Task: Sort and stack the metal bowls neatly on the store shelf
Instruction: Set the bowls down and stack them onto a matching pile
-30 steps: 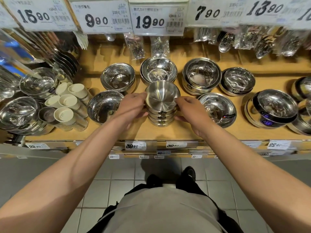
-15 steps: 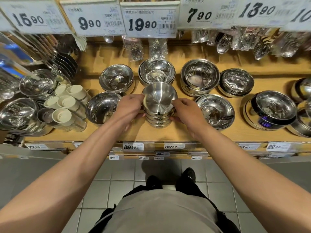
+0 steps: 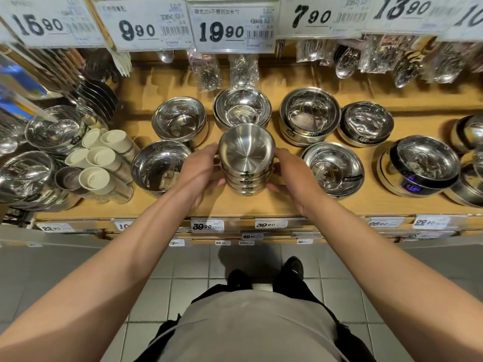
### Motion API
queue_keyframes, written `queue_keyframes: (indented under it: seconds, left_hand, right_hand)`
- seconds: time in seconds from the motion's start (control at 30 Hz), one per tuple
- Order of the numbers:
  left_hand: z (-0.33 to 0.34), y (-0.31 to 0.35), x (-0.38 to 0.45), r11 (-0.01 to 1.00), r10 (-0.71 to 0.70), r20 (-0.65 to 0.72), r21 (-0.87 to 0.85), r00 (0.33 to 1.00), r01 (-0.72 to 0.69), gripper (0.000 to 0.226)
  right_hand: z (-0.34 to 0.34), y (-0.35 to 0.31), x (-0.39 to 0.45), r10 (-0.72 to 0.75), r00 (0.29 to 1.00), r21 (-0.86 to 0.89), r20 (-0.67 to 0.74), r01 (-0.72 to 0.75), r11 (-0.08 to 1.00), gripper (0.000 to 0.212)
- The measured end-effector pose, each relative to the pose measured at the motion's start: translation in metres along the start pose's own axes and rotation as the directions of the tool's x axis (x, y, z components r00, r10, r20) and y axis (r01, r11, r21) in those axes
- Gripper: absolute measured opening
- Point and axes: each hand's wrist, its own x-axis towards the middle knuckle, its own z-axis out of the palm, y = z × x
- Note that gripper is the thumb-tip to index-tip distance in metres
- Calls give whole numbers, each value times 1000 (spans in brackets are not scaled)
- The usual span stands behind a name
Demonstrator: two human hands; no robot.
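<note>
A stack of several brushed steel bowls (image 3: 247, 155) stands on the wooden shelf (image 3: 261, 205), near its front middle. My left hand (image 3: 201, 171) grips the stack's left side, thumb low against the lower bowls. On the other side my right hand (image 3: 290, 173) holds the stack, its fingers curled round the rims. Shiny bowls surround it: one front left (image 3: 159, 167), one front right (image 3: 332, 168), and three piles behind (image 3: 180, 121) (image 3: 241, 108) (image 3: 309, 114).
White cups (image 3: 102, 158) lie at the left beside more steel bowls (image 3: 23, 176). Black-banded bowls (image 3: 423, 163) sit at the right. Bagged spoons (image 3: 345, 61) hang behind, under the price tags (image 3: 230, 24). The shelf's front edge carries price labels (image 3: 207, 226); grey floor tiles lie below.
Both hands stay on the stack. The stack has shifted slightly back on the shelf, and the hands have slid a little lower along its sides.
</note>
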Motion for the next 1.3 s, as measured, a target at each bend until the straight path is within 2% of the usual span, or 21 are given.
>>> queue_keyframes:
  seconds: [0.13, 0.3, 0.6, 0.87, 0.93, 1.07, 1.23, 1.3]
  left_hand:
    - [-1, 1, -2, 997, 72, 3, -29, 997, -72, 25]
    - [-4, 2, -2, 978, 191, -21, -87, 981, -192, 20]
    - [-6, 7, -4, 975, 207, -12, -85, 978, -207, 22]
    - [-9, 3, 0, 977, 203, -3, -69, 979, -202, 23]
    - [-9, 2, 2, 986, 156, -12, -64, 988, -157, 21]
    - [-8, -2, -1, 997, -4, 111, -79, 994, 13, 29]
    - [-4, -5, -4, 997, -20, 150, -77, 989, 31, 47]
    - [-4, -5, -5, 996, -22, 148, -82, 989, 34, 47]
  right_hand:
    - [1, 1, -1, -57, 998, 3, -27, 57, 998, 26]
    - [-1, -2, -1, -218, 972, -2, -85, 219, 976, 20]
    - [-2, -5, -1, -269, 960, -14, -75, 269, 963, 27]
    - [-1, -5, -2, -247, 965, -34, -83, 245, 969, 20]
    - [-1, -4, -3, -223, 972, -43, -73, 220, 974, 20]
    - [0, -1, -6, -148, 989, -76, -31, 145, 987, 27]
    - [2, 3, -4, -66, 998, -5, 9, 66, 998, 23]
    - [3, 5, -4, -50, 999, 29, 16, 49, 998, 23]
